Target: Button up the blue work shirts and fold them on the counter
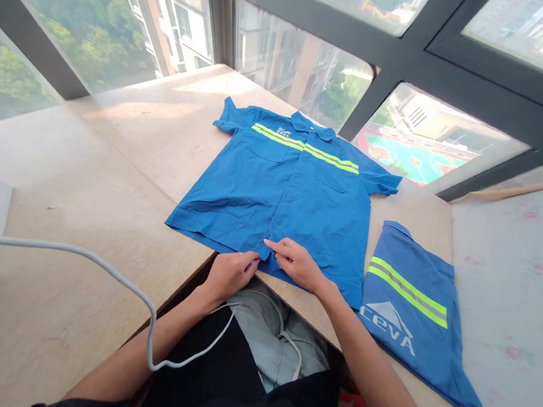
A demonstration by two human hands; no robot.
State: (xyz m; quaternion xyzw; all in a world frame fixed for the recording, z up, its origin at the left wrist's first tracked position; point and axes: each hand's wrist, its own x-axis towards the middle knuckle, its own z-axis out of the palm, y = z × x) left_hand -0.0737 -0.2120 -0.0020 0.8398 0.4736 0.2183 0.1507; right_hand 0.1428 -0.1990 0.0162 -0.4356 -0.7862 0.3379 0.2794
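A blue short-sleeved cloth shirt point(319, 215) with yellow-green striping lies front-up on a pale wood-toned tabletop point(160, 145). The left hand point(230, 274), fingers nearly closed, pinches the front hem point(264, 254); the right hand point(298, 264), partly curled, index finger extended, touches the placket point(289, 183); whether it grips cannot be told.

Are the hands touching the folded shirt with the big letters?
No, the left hand and right hand are at the bottom edge of the spread-out shirt, and the folded shirt lies to the right.

Left grip point(230, 274) pinches the blue shirt point(264, 183) — right grip point(298, 264) touches it alongside.
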